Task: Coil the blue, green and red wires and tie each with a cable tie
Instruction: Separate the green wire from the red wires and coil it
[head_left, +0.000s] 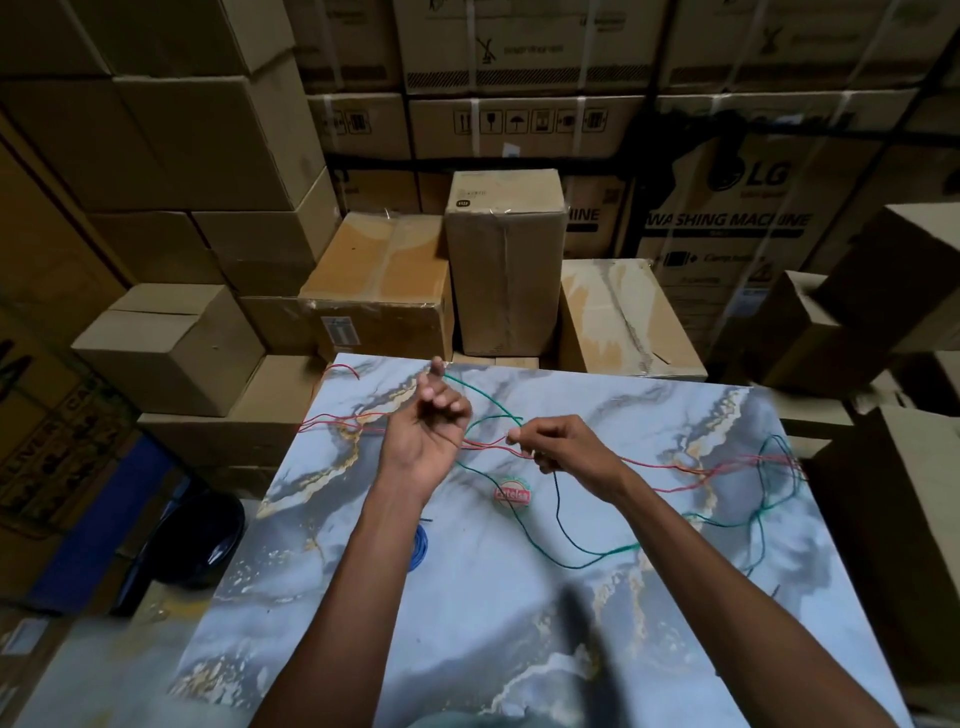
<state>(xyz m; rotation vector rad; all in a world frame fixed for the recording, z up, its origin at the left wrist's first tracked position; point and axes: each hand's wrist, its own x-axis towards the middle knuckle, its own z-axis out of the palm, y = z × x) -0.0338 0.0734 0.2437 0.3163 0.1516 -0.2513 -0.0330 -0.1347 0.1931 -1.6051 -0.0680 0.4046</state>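
Above the marbled desk (467, 649) the left hand (423, 431) curls its fingers round one end of the green wire (582, 556), while the right hand (558, 444) pinches a loop of it. The rest trails across the desk over the red wire (670, 465). A blue coil (420, 545) lies by the left forearm. The wire looks light, thin and springy, so it is best pinched at each loop's crossing, or the turns may spring loose.

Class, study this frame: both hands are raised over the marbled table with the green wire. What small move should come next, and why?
Probably draw another loop of the green wire from the right hand onto the left hand. Both hands grip it, but most of it trails loose across the table, while the blue wire already lies coiled.
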